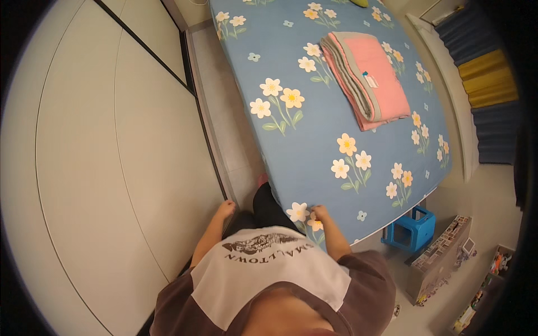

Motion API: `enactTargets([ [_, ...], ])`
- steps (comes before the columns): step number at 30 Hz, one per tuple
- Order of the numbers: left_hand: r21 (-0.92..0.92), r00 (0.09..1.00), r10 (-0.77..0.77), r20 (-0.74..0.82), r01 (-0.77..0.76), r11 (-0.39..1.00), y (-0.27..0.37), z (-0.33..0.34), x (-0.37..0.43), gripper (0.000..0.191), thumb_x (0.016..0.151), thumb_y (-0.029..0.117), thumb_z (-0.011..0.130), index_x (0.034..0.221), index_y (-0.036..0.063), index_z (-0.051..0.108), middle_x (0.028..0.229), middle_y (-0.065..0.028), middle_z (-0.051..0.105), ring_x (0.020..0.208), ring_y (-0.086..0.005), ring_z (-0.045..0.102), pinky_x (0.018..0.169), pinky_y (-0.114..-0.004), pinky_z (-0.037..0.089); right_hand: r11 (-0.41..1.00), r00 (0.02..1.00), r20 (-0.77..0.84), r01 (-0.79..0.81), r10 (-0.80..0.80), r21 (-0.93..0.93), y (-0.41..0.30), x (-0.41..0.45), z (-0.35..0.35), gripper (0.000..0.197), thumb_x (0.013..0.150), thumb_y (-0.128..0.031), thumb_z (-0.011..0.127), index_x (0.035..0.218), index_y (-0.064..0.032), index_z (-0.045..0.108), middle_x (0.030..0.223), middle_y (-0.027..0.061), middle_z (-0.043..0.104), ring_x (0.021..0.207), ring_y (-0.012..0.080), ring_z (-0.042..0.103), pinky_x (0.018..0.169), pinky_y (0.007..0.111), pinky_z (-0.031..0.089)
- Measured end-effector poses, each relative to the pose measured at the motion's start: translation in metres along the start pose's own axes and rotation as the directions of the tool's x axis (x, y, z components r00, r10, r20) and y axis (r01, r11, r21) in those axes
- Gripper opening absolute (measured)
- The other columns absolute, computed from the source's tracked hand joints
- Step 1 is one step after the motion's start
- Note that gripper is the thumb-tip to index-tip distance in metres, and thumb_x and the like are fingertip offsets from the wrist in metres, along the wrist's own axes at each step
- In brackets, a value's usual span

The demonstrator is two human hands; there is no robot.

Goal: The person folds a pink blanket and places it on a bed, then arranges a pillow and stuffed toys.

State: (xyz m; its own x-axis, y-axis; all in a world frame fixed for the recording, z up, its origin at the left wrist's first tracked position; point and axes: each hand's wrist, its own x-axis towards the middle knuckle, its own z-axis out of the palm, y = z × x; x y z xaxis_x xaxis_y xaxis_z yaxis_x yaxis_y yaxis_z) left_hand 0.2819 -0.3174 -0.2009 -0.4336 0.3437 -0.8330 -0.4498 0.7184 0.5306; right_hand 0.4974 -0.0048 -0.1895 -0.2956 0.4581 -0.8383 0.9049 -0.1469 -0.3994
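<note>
My left hand (226,208) hangs beside the wardrobe's edge, its fingers curled and nothing visible in them. Over the near corner of the bed is my right hand (320,213), also with curled fingers and no object to be seen in it; whether it touches the sheet I cannot tell. A blue fitted sheet (311,164) with white and yellow flowers covers the mattress. Farther up on it lies a folded pink blanket (378,71) with grey edging and a small white label, out of reach of both hands.
Pale wardrobe doors (164,138) stand at the left, with a narrow strip of tiled floor (229,109) between them and the bed. A blue plastic stool (412,229), a box-like cabinet (441,256) and shelves with toys (479,298) are at the lower right. A blue and yellow curtain (487,80) hangs at the right.
</note>
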Motion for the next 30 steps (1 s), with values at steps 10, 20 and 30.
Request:
enactTargets([
  [10,-0.351,0.972,-0.216,-0.088,0.173,0.920,0.053,-0.129,0.017,0.017,0.071,0.016,0.040,0.074,0.0005,0.047,0.057,-0.0044,0.045,0.045,-0.0125,0.041,0.038,-0.023,0.033,0.999,0.999,0.018,0.045,-0.045,0.000,-0.160,0.098,-0.025,0.018,0.063,-0.019,0.047,0.063,-0.0018,0.047,0.051,0.0074,0.046,0.038,0.0143,0.044,0.033,0.025,0.036],
  [20,0.236,0.953,0.205,-0.225,-0.150,0.960,0.219,-0.202,0.147,0.031,0.066,0.021,0.044,0.087,-0.0013,0.047,0.081,-0.0161,0.051,0.078,-0.0265,0.048,0.069,-0.030,0.036,0.751,0.792,0.038,0.593,-0.610,-0.291,-0.437,0.151,0.042,0.027,0.066,-0.024,0.044,0.077,-0.0008,0.052,0.066,0.0107,0.053,0.061,0.0194,0.051,0.056,0.029,0.039],
  [30,0.219,0.988,0.134,0.081,-0.149,0.964,0.354,-0.322,0.244,0.026,0.069,0.022,0.044,0.082,-0.0007,0.048,0.072,-0.0077,0.050,0.064,-0.0140,0.046,0.055,-0.025,0.037,0.900,0.953,-0.073,0.251,-0.294,-0.356,-0.463,0.216,0.035,0.026,0.065,-0.021,0.039,0.078,-0.0027,0.052,0.076,0.0143,0.052,0.074,0.0262,0.049,0.065,0.032,0.038],
])
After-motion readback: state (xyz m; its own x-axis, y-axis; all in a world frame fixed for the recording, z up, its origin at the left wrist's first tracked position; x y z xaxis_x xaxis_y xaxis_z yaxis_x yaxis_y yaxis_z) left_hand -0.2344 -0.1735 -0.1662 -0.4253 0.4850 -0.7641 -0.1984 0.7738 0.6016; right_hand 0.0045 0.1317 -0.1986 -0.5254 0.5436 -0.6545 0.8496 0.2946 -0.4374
